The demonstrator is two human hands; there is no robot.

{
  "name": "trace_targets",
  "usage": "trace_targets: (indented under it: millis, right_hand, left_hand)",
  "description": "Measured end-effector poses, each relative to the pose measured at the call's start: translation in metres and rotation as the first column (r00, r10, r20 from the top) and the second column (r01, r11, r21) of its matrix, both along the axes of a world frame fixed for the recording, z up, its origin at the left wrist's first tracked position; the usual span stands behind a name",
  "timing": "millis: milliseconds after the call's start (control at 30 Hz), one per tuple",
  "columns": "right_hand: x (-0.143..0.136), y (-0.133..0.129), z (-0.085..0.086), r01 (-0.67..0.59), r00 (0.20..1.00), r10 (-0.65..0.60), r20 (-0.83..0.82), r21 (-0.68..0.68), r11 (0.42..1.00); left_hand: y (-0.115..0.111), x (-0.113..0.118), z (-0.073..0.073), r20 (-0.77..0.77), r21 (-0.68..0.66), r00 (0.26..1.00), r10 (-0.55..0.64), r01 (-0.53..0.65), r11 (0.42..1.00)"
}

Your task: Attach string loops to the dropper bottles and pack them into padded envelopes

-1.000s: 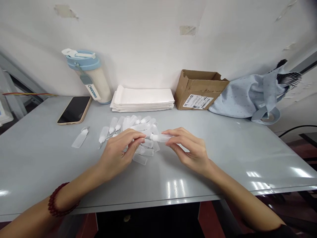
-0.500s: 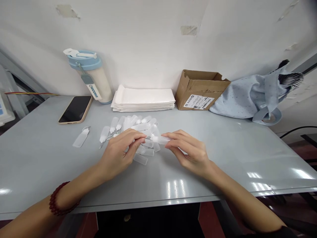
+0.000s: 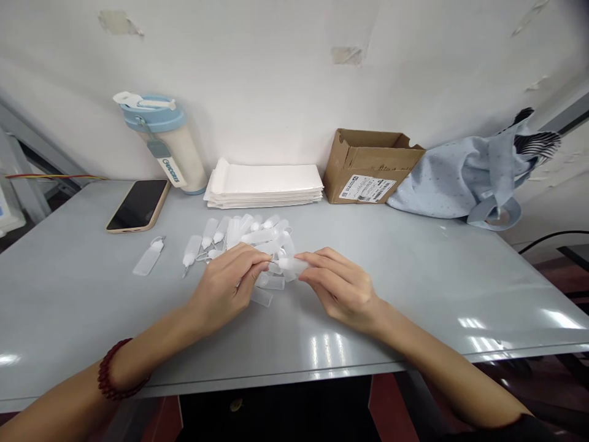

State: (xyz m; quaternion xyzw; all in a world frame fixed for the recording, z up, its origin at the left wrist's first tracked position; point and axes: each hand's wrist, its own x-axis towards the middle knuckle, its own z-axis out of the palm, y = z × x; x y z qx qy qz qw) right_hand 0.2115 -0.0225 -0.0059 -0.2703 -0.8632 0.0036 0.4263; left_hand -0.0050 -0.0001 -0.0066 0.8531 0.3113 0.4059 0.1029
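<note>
My right hand (image 3: 343, 285) grips the body of a small translucent squeeze bottle (image 3: 293, 265) between thumb and fingers, its white top pointing left. At that end my left hand (image 3: 232, 276) is pinched around the thin needle tip (image 3: 273, 261); the fingers hide whatever else they hold there. Behind and below the hands lies a loose pile of similar squeeze bottles (image 3: 262, 236), some with white tops and thin tips. One more squeeze bottle (image 3: 150, 256) lies apart from the pile, to the left.
A phone (image 3: 138, 205), a blue-lidded tumbler (image 3: 172, 147), a stack of white padded envelopes (image 3: 267, 181), an open cardboard box (image 3: 368, 169) and a light blue cloth bag (image 3: 453, 178) line the wall side of the grey table (image 3: 414, 276).
Both hands have shifted slightly, the right one a little leftward with the bottle, so bottle top and left fingertips are closer. The view has moved a little.
</note>
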Motion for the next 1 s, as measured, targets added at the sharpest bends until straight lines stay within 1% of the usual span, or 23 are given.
trace_targets:
  millis: [167,300,467,567,667,800,1000]
  right_hand:
    - [0.0012,0.0007,0.0027,-0.009,1.000,0.009,-0.020,0.002,1.000]
    - [0.0041,0.0027,0.0055,-0.001,0.999,0.000,-0.045,-0.011,1.000]
    - [0.0049,0.0044,0.0041,0.009,0.999,-0.009,-0.043,-0.001,1.000]
    - [0.0041,0.0042,0.0033,0.005,0.999,-0.006,-0.051,-0.009,1.000]
    - [0.0033,0.0037,0.0033,-0.011,0.998,0.009,-0.068,-0.024,1.000]
    - [0.0033,0.0028,0.0026,-0.020,0.997,0.017,-0.071,-0.037,0.999]
    - [0.0039,0.0015,0.0017,-0.012,0.999,0.012,-0.044,0.008,1.000]
  left_hand:
    - [-0.0020,0.0008,0.0018,0.037,0.008,0.999,0.030,-0.031,0.999]
    - [-0.0030,0.0004,0.0050,0.038,-0.047,0.997,0.070,-0.069,0.997]
    - [-0.0035,-0.0006,0.0065,0.032,-0.110,0.994,0.106,-0.102,0.989]
    - [-0.0042,-0.0004,0.0063,0.034,-0.128,0.995,0.099,-0.094,0.987]
    - [-0.0052,0.0006,0.0059,0.029,-0.105,0.997,0.069,-0.066,0.992]
    - [-0.0074,0.0019,0.0065,0.027,-0.058,0.998,0.058,-0.056,0.997]
    - [-0.0093,0.0030,0.0086,0.051,-0.018,0.999,0.009,-0.009,1.000]
